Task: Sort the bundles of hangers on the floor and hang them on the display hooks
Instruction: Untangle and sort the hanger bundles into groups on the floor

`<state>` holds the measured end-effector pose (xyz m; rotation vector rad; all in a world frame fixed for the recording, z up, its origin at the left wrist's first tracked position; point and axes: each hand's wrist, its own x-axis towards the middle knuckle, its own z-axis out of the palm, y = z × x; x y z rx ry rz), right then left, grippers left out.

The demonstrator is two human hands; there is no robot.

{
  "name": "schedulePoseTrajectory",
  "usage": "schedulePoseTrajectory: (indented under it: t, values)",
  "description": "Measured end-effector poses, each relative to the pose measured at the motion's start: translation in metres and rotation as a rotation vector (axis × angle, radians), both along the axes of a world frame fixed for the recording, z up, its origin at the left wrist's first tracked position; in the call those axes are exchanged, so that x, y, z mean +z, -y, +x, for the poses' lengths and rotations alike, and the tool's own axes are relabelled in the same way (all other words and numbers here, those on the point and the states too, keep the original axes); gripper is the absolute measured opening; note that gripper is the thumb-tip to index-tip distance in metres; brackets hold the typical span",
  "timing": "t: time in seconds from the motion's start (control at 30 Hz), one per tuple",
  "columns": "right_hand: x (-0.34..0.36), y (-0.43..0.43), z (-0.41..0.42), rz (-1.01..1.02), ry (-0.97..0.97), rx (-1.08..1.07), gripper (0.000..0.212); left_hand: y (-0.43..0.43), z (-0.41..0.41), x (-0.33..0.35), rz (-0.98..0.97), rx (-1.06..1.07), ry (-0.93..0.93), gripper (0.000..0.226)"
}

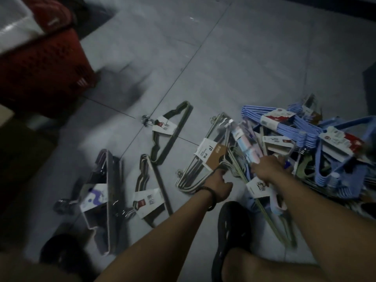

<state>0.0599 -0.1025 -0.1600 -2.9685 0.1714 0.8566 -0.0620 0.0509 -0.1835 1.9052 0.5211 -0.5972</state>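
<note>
The left hand (218,185), a dark band on its wrist, reaches onto the cream wire hanger bundle (195,171) and grips it, its fingers hooked into the wires just below the bundle's brown and white label (211,153). The right hand (268,169) is pushed into the big heap of blue hangers (305,129) just beside it. Its fingertips are buried among the bundles, so I cannot tell whether it holds anything. A pastel pink and blue pack (247,146) lies between the two hands.

Three sorted bundles lie apart on the tiled floor (234,64): a green one (173,131), a dark one (151,190) and a grey one (105,192). A red basket (46,64) stands beyond them. A black sandal (232,224) rests below the hands.
</note>
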Motion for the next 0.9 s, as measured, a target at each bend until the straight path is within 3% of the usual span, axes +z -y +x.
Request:
schedulePoseTrajectory:
  t: [0.1,0.3,0.4,0.5,0.63,0.8,0.9]
  values:
    - [0.045,-0.01,0.008,0.368,0.08,-0.169,0.051,-0.018,-0.019,0.025,-0.029,0.003,0.005,0.057]
    - [0.12,-0.006,0.004,0.743,0.035,-0.34,0.048,-0.06,-0.049,0.079,-0.173,0.008,-0.002,0.034]
    - [0.163,-0.005,-0.026,0.938,-0.031,-0.354,0.027,-0.093,-0.056,0.115,-0.109,0.046,0.065,0.047]
    - [0.197,-0.022,-0.059,1.107,-0.049,-0.345,0.02,-0.119,-0.071,0.156,-0.125,0.138,0.109,0.047]
    - [0.202,-0.051,-0.106,1.215,-0.066,-0.287,0.027,-0.145,-0.102,0.208,-0.241,0.252,0.167,0.043]
    - [0.22,-0.115,-0.171,1.343,-0.114,-0.153,0.024,-0.197,-0.146,0.254,-0.258,0.454,0.271,0.058]
    - [0.222,-0.145,-0.207,1.282,-0.077,0.069,0.036,-0.232,-0.184,0.274,-0.286,0.65,0.402,0.039]
